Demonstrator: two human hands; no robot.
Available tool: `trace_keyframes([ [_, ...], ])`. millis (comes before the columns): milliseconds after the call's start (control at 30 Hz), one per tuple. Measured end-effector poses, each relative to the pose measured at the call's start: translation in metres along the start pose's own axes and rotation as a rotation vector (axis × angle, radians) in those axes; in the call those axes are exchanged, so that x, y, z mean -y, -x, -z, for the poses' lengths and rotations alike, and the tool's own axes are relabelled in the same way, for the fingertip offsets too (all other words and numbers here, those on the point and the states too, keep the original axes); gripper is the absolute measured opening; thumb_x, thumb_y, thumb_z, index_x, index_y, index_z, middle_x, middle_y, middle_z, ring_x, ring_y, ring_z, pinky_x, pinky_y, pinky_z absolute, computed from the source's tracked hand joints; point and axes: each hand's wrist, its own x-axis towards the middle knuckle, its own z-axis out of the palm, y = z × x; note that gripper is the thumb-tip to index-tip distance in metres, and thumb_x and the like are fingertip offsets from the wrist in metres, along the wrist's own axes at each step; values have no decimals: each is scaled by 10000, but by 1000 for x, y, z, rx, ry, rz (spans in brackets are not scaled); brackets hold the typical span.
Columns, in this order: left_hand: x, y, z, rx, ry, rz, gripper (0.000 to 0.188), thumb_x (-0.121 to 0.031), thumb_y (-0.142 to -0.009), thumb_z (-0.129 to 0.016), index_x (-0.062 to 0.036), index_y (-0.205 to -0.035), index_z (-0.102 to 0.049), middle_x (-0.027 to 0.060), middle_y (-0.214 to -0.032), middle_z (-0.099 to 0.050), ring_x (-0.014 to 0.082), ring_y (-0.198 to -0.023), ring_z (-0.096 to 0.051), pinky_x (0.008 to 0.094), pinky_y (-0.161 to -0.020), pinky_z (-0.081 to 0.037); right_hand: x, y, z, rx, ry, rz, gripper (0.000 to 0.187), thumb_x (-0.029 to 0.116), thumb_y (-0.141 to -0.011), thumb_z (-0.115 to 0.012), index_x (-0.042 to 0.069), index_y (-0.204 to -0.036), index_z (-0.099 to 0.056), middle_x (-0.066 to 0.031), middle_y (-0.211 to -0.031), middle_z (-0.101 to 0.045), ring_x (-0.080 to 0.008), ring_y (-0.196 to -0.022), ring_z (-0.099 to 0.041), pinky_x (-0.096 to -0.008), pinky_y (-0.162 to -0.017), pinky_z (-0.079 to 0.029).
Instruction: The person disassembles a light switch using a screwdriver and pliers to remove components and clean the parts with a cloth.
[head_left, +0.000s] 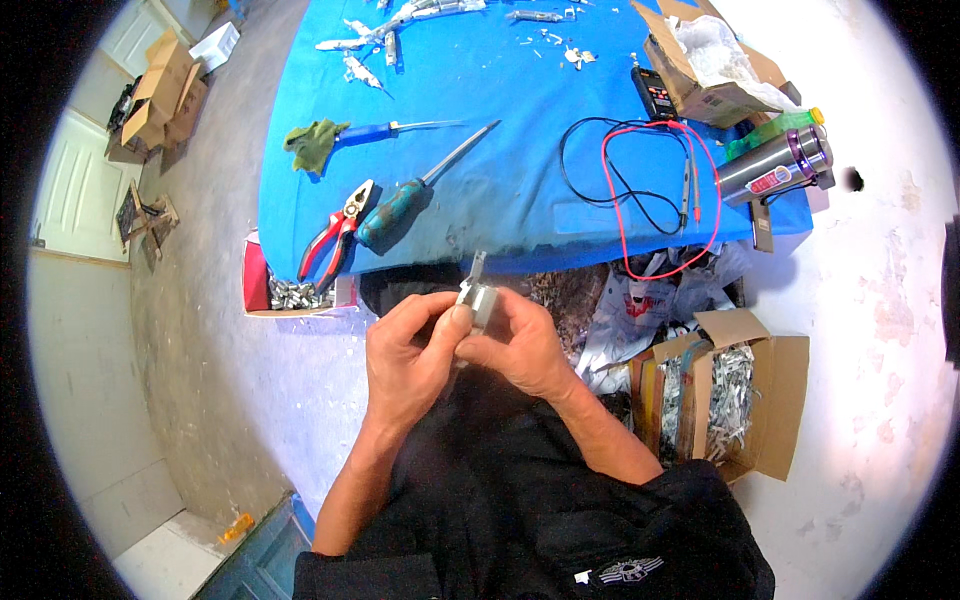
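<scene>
By the tabletop [490,85], I'm apparently working a pale piece [485,304], left hand [408,342] and right hand [527,345] gripping it, probably needing steadiness next.

Metal flask [772,170] beside green bottle [768,132]; white door [88,190] far left.

smooth held piece [484,304], glossy metal flask [776,166], matt cardboard box [786,408], cloth cover [490,85]

You hold 1 small pale-grey part [483,304] between your left hand [412,338] and right hand [522,345], near the edge of the blue-covered table [490,215], where red-handled pliers [349,214] lie beside 1 teal-handled screwdriver [396,212].
</scene>
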Motion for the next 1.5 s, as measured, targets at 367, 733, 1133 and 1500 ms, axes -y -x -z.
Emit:
trace_keyframes([
  [367,3,2,0,-63,-210,-175,115,-78,-975,-724,6,-1053,-717,113,-840,-695,216,-709,-671,343,-642,-520,3,-3,-1,34,180,38,369,82,-972,-715,3,-1307,-584,-51,-1096,-710,-109,-975,-676,-316,-843,-566],
  [733,9,5,-4,-104,-526,-371,138,-64,-935,-735,-32,-1045,-660,140,-814,-650,354,-691,-662,443,-594,-528,4,1,-14,-33,761,257,376,105,-1018,-533,-45,-1357,-467,-319,-904,-680,-541,-849,-670,-599,-699,-528],
  [1133,4,0,21,-69,-535,-392,134,-29,-921,-748,-27,-1027,-665,142,-833,-672,336,-685,-674,418,-590,-528,26,5,-22,69,376,111,333,175,-1084,-512,-20,-1354,-513,-78,-806,-586,-185,-682,-571,-368,-618,-479],
  [1500,4,0,27,-63,-497,-402,146,-29,-906,-771,-20,-1024,-685,133,-789,-660,311,-680,-681,402,-593,-531,30,15,-27,65,-102,-227,312,199,-1122,-455,0,-1341,-550,23,-758,-507,-49,-583,-432,-243,-509,-375],
])
